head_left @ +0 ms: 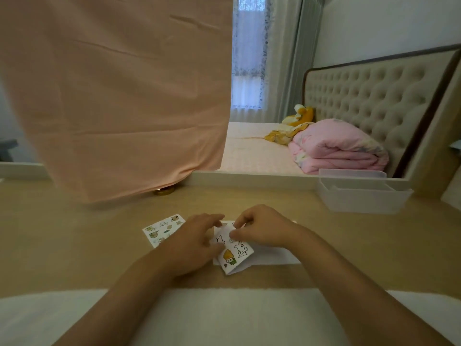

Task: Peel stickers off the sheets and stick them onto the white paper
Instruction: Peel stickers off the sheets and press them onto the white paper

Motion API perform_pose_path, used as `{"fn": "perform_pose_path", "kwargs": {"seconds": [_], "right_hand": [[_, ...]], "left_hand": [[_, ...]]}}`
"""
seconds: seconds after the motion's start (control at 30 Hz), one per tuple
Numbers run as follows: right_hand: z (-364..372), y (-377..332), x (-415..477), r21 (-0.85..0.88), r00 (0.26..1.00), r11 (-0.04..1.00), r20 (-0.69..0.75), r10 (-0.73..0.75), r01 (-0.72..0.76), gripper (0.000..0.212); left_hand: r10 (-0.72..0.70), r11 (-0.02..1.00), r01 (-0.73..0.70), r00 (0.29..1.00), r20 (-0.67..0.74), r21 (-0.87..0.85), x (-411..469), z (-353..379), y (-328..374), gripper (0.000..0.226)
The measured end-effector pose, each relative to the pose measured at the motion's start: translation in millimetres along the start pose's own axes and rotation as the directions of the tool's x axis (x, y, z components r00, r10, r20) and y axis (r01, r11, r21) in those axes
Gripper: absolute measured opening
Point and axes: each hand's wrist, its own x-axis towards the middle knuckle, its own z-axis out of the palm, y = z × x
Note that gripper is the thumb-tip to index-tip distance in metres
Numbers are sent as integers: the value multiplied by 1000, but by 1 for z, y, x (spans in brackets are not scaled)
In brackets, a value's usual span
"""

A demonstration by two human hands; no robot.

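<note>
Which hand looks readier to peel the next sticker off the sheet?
Probably the right hand: it pinches the sticker sheet near its upper edge, while the left hand only steadies the sheet's side.

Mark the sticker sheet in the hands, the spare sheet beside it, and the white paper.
held sticker sheet (235,250): head view, its printed middle.
spare sticker sheet (162,231): head view, centre of its printed face.
white paper (274,255): head view, bare strip right of the held sheet.
</note>
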Motion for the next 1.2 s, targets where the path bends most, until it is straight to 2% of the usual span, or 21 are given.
{"fn": "perform_pose_path", "kwargs": {"seconds": [0.13, 0.23, 0.33, 0.43, 0.53, 0.6, 0.73, 0.83, 0.9, 1.07, 1.2], "right_hand": [[9, -10, 3, 145, 999, 989, 36, -32, 27, 20], [10, -11, 4, 278, 999, 960, 10, -47, 42, 23], [11, -12, 5, 329, 995, 940, -62, -79, 95, 23], [14, -15, 4, 376, 984, 915, -149, -94, 144, 22], [14, -17, 4, 440, 970, 879, -228, -86, 182, 20], [14, -17, 3, 461, 961, 865, -264, -80, 199, 18], [18, -17, 3, 329, 920, 911, -375, -117, 250, 11], [22, -18, 3, 10, 822, 951, -506, -261, 308, 13], [25, -19, 2, -139, 751, 917, -536, -387, 373, 16], [39, -22, -2, -236, 696, 853, -498, -517, 466, 12], [46, -24, -4, -289, 609, 833, -576, -545, 472, 14]], "left_hand": [[8, 1000, -8, 1000, -20, -10, -7, 0, -13, 67], [3, 997, -10, 995, -99, -70, -7, -6, -19, 49], [-35, 978, 0, 986, -161, -210, -4, -11, -24, 29], [-70, 929, 1, 983, -172, -371, -3, -12, -28, 24], [-84, 940, 8, 974, -209, -341, 0, -11, -33, 17], [-44, 943, -41, 969, -245, -331, 0, -13, -33, 10], [-9, 907, -113, 958, -286, -406, -2, -16, -28, 10], [-30, 863, -120, 958, -286, -490, -5, -14, -25, 8], [-64, 818, -115, 956, -287, -563, -7, -14, -23, 7], [-137, 697, -94, 956, -261, -711, -8, -13, -17, 10], [-195, 600, -62, 956, -221, -798, -7, -11, -14, 12]]}}
